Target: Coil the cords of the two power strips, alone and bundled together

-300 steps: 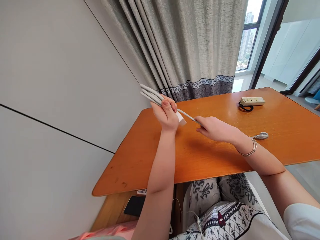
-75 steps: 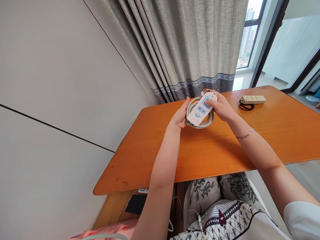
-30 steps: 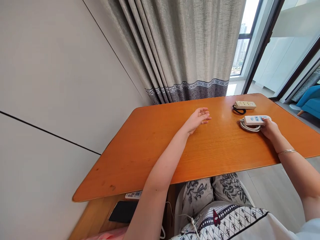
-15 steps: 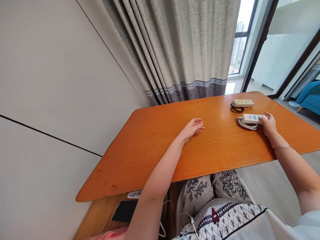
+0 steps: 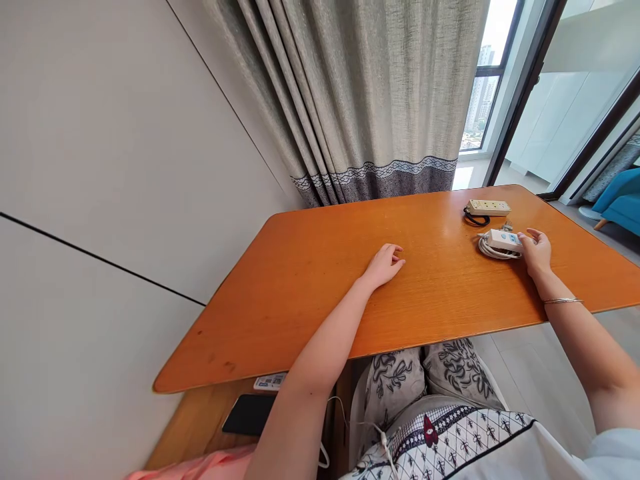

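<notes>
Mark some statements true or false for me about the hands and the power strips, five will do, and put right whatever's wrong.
1. The right hand is at one end of the white strip. True.
2. The cream strip has a black cord. True.
3. The left hand holds the cream strip. False: nothing shows in that hand; the cream strip lies on the table, farther from the person than the white one.
4. The white cord is stretched out straight. False: it is coiled up at the white strip.
5. A bracelet is on the right wrist. True.
</notes>
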The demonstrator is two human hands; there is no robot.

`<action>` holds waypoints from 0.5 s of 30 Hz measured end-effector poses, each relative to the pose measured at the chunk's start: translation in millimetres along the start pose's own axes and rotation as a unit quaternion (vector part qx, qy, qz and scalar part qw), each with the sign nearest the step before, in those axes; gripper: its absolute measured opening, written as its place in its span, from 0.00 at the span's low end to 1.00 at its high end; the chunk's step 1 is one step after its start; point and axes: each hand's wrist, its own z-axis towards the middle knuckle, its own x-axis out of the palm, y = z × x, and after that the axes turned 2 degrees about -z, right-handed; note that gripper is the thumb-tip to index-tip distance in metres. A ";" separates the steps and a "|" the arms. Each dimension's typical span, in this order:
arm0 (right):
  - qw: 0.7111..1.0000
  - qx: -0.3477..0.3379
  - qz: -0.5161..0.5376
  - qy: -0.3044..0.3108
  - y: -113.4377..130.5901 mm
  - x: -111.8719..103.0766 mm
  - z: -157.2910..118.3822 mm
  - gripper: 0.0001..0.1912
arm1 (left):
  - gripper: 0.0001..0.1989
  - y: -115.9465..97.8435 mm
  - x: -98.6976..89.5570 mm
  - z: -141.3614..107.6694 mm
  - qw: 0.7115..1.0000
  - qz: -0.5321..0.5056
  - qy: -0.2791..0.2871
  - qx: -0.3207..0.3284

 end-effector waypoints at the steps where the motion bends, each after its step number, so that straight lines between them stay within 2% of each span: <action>1: 1.000 0.015 -0.002 0.003 1.8 -0.7 -1.2 0.26 | 0.13 0.4 0.1 -0.5 1.000 0.016 0.002 0.010; 3: 0.999 0.047 0.003 0.010 7.3 -2.5 -3.8 0.27 | 0.14 0.5 0.9 -1.3 0.998 0.049 0.014 0.031; 7: 0.998 0.066 -0.011 0.019 20.9 -7.4 -8.9 0.29 | 0.14 -2.6 3.1 -2.6 0.987 0.134 0.040 0.076; 10: 0.998 0.041 -0.035 0.018 28.8 -11.1 -11.9 0.29 | 0.14 -5.8 3.8 -4.0 0.977 0.182 0.056 0.095; 15: 0.999 -0.022 -0.045 0.000 34.9 -13.9 -14.1 0.25 | 0.14 -7.2 3.6 -5.2 0.972 0.201 0.066 0.104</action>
